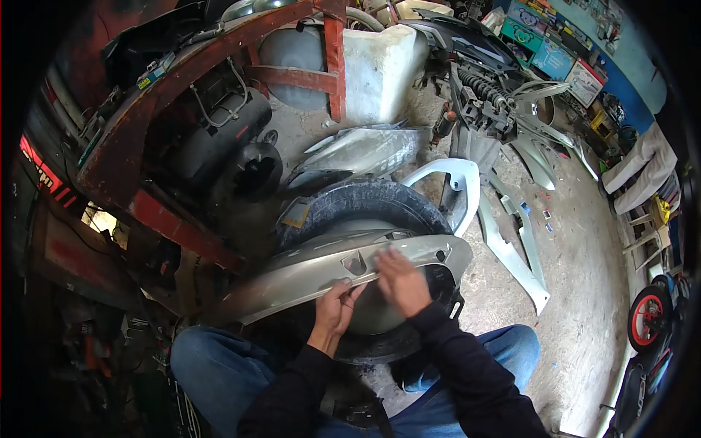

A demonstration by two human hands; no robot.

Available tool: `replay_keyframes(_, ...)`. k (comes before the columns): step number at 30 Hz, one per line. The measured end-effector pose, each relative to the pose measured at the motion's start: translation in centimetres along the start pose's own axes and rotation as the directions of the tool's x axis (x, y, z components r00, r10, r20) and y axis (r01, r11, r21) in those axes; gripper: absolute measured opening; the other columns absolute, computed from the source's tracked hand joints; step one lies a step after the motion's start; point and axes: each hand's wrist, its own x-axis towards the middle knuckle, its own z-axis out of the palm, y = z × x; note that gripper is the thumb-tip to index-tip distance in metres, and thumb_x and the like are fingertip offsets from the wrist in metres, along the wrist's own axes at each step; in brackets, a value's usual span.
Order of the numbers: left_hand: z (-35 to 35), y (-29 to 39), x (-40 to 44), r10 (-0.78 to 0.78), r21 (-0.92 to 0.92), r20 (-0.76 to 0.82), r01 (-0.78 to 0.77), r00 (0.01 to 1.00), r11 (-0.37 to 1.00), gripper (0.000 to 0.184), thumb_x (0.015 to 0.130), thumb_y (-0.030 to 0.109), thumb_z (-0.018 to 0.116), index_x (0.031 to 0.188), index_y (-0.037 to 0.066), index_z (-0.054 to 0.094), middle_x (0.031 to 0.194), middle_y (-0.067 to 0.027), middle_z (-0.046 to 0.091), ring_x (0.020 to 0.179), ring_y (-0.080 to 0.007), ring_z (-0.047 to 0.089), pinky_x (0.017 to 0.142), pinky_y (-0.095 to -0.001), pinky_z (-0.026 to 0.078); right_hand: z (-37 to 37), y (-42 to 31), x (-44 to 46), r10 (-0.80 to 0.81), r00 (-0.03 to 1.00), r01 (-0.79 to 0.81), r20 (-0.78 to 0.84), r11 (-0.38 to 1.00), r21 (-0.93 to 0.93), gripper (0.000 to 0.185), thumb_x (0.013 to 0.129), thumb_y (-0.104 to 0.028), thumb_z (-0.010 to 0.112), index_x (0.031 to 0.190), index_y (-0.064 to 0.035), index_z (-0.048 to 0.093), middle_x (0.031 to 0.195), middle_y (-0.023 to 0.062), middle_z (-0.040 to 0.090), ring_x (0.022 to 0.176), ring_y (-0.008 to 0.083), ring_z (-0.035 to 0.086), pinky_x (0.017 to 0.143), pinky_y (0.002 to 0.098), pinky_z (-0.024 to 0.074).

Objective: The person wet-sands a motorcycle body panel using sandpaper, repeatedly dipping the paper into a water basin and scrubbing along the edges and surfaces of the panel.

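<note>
A long silver-grey motorcycle body panel point(307, 282) lies across a black tyre point(343, 201) in front of my knees. Its left end is blurred. My left hand point(337, 314) grips the panel's lower edge near the middle, fingers closed around it. Over the panel's face, just right of a squarish cutout, is my right hand point(404, 283). Its fingertips are smeared by motion, and whether anything is under them is hidden. A rounded grey surface shows inside the tyre, partly covered by the panel.
Behind the tyre lies another scuffed grey panel point(358, 157). A white grab rail point(467, 186) and pale trim pieces point(511, 252) are on the concrete floor to the right. A red frame point(175, 73) and a dark tank point(219, 135) stand left. A stripped motorcycle point(489, 102) is beyond.
</note>
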Motion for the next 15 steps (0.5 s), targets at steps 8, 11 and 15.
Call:
replay_keyframes(8, -0.3, 0.3, 0.6, -0.028, 0.035, -0.028, 0.029, 0.999, 0.999, 0.04, 0.093, -0.006, 0.051, 0.132, -0.005, 0.047, 0.139, -0.0139, 0.054, 0.118, -0.0247, 0.059, 0.104, -0.0461, 0.051, -0.2, 0.6, -0.5, -0.058, 0.998, 0.057, 0.012, 0.995, 0.076, 0.032, 0.087, -0.007, 0.061, 0.117, 0.0032, 0.064, 0.126, 0.023, 0.062, 0.124, 0.0419, 0.054, 0.107, 0.0466, 0.0418)
replay_keyframes(11, 2.6, -0.2, -0.7, 0.053, 0.011, 0.005, -0.053, 0.999, 0.999, 0.038, 0.092, -0.004, 0.052, 0.13, -0.008, 0.048, 0.135, -0.0142, 0.056, 0.115, -0.0246, 0.06, 0.105, -0.0473, 0.05, -0.3, 1.0, 0.5, 0.075, 0.996, -0.074, -0.049, 0.997, 0.019, 0.031, 0.085, -0.007, 0.061, 0.114, 0.003, 0.065, 0.124, 0.0217, 0.063, 0.122, 0.0403, 0.055, 0.105, 0.045, 0.0434)
replay_keyframes(15, -0.5, 0.1, 0.9, -0.027, 0.027, 0.047, 0.026, 0.999, 0.999, 0.042, 0.092, -0.007, 0.051, 0.133, 0.001, 0.048, 0.139, -0.0135, 0.053, 0.121, -0.0233, 0.057, 0.105, -0.0477, 0.05, -0.4, -1.4, -0.5, -0.137, 0.99, 0.136, 0.015, 0.988, 0.072, 0.032, 0.083, -0.007, 0.061, 0.114, 0.0035, 0.065, 0.12, 0.0234, 0.065, 0.117, 0.041, 0.059, 0.104, 0.0452, 0.0446)
